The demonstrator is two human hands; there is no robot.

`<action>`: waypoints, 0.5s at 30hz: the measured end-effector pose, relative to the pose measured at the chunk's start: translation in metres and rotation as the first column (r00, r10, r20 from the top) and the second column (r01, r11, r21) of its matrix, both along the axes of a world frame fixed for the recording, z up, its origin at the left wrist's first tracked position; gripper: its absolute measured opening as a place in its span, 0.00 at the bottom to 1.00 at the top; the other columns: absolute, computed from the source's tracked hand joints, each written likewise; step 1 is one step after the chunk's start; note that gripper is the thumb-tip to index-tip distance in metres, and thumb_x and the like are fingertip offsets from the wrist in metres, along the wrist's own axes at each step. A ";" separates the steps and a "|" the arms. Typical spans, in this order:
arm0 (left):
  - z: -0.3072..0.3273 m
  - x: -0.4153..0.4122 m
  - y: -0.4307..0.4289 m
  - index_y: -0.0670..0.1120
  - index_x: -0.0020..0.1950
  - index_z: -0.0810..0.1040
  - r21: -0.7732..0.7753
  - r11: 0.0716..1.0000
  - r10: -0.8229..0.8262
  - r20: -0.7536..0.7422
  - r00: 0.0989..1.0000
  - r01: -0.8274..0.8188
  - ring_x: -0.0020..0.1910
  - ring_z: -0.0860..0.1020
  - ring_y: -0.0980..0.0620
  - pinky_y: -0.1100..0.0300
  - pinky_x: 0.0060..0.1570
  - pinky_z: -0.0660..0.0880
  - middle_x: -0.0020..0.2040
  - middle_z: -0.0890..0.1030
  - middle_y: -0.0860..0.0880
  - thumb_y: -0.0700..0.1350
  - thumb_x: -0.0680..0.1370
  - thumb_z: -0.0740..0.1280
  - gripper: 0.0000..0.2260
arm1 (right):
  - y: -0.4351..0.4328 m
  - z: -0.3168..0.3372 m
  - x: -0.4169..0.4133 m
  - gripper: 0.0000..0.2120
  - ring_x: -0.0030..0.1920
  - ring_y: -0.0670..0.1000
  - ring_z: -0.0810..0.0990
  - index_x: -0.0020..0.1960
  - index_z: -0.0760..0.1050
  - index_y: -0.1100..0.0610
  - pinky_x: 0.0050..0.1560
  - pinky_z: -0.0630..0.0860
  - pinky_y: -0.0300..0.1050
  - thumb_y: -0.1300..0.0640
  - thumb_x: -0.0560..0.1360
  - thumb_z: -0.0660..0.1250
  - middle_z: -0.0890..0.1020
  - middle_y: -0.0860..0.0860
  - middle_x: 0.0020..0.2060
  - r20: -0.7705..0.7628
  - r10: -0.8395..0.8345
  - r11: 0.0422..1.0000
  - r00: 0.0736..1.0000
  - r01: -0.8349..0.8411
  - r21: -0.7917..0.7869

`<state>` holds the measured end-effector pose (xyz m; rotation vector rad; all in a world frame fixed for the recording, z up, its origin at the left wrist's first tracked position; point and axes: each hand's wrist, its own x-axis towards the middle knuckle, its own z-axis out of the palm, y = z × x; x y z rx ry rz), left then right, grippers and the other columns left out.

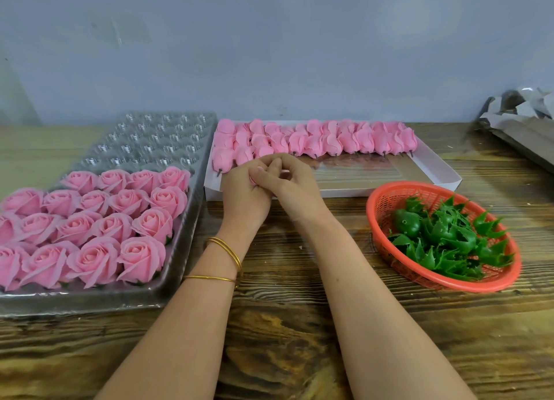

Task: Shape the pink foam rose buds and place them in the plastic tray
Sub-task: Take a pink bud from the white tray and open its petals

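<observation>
Pink foam bud [254, 180] mostly hidden, orientation unclear, both hands [269, 186] cupping it

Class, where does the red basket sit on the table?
The red basket sits at the right, just in front of the white box and right of the right hand.

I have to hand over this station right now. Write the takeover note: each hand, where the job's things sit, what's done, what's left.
Left hand and right hand: closed together in front of the white box; only a sliver of pink shows between the fingers, so a bud is probably held, though I can't confirm.
Plastic tray, on the left: near rows filled with shaped roses; far rows of cups empty.
Unshaped buds: lined along the box's far side, its near half bare.
Red basket of green calyxes: on the right.
Left: finish whatever is in hand, seat it in a free cup, then work through the box.
</observation>
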<state>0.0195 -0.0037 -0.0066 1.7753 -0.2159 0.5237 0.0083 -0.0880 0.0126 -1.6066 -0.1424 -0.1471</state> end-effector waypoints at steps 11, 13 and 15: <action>-0.002 0.003 0.003 0.42 0.34 0.77 -0.014 0.995 0.094 -0.005 0.996 -0.094 0.32 0.76 0.48 0.52 0.34 0.75 0.30 0.79 0.46 0.45 0.79 0.66 0.14 | -0.004 0.001 0.001 0.05 0.42 0.45 0.80 0.48 0.78 0.65 0.47 0.79 0.44 0.63 0.77 0.65 0.81 0.50 0.39 -0.061 0.047 0.980 0.997 -0.034 0.197; -0.004 0.006 0.005 0.36 0.35 0.74 -0.035 0.993 0.114 0.005 0.993 -0.114 0.34 0.76 0.37 0.43 0.36 0.75 0.33 0.78 0.36 0.46 0.79 0.66 0.17 | -0.007 0.003 0.004 0.07 0.36 0.41 0.80 0.48 0.78 0.64 0.40 0.79 0.39 0.65 0.77 0.61 0.81 0.48 0.38 -0.065 0.041 0.962 0.997 -0.021 0.271; -0.004 0.006 0.006 0.38 0.34 0.74 -0.017 0.992 0.126 0.034 0.991 -0.125 0.33 0.75 0.41 0.46 0.35 0.73 0.32 0.76 0.37 0.46 0.80 0.65 0.18 | -0.008 0.003 0.006 0.08 0.36 0.43 0.80 0.48 0.78 0.64 0.42 0.78 0.40 0.69 0.75 0.61 0.80 0.51 0.38 -0.065 -0.001 0.973 0.998 0.016 0.231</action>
